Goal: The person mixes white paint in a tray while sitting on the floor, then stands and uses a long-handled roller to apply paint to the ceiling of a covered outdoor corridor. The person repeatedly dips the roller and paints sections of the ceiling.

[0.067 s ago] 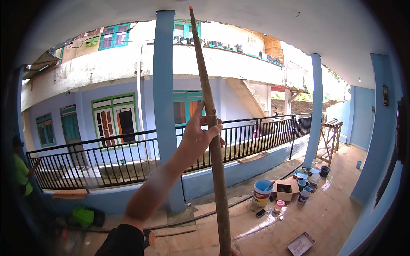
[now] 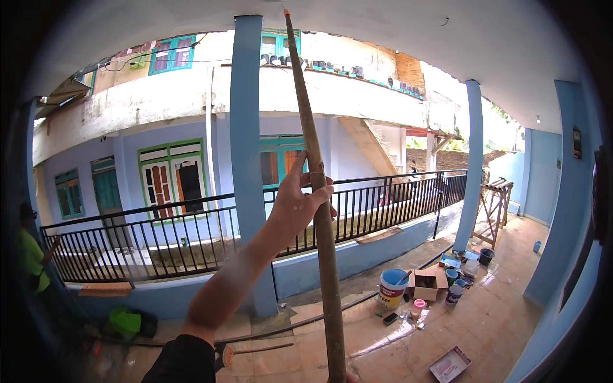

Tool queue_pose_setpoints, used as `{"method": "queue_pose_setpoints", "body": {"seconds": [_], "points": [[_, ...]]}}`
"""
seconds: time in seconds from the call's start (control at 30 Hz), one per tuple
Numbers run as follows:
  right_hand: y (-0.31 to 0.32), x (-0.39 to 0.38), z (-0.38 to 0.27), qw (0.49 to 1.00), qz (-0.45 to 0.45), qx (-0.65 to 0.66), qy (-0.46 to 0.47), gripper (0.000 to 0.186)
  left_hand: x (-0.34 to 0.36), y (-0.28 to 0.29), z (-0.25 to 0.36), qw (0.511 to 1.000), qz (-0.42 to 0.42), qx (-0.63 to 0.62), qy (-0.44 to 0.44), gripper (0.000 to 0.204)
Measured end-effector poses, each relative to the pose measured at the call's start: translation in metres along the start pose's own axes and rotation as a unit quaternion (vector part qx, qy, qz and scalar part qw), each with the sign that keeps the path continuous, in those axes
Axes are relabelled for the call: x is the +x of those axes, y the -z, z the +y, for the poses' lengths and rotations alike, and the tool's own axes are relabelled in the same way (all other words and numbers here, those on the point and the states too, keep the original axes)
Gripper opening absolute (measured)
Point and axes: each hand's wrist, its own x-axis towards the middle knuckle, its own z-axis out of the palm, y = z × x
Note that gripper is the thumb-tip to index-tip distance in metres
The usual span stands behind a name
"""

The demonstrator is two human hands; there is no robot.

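Observation:
A long wooden pole (image 2: 326,274) rises from the lower edge toward the white ceiling (image 2: 383,22), its orange tip just below the ceiling. What is fixed beyond the tip is too small to make out. My left hand (image 2: 302,195) grips the pole at mid-length, thumb across the front and index finger pointing up along its side. Only a sliver of my right hand (image 2: 350,378) shows at the lower edge, closed around the pole's lower part; most of it is out of the picture.
Blue pillars (image 2: 246,127) and a black railing (image 2: 364,191) bound the porch. On the tiled floor stand a paint bucket (image 2: 391,290), a cardboard box (image 2: 426,282), a tray (image 2: 450,364) and a wooden trestle (image 2: 491,210). A person in a green shirt (image 2: 33,258) is at far left.

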Motion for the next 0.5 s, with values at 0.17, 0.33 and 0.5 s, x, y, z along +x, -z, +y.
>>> {"method": "queue_pose_setpoints", "body": {"seconds": [0.17,0.33,0.5], "points": [[0.000,-0.013,-0.025,0.996,-0.017,-0.004,-0.087,0.024,-0.013,-0.004,0.015,1.000,0.002,-0.006,-0.018,0.085],[-0.008,-0.019,-0.032,0.991,-0.017,0.011,-0.132,0.026,-0.016,0.001,0.012,0.999,0.002,-0.024,-0.030,0.087],[-0.037,0.014,-0.015,1.000,-0.007,0.002,-0.015,0.024,0.017,0.033,0.001,1.000,0.009,0.010,-0.002,0.082]]}}
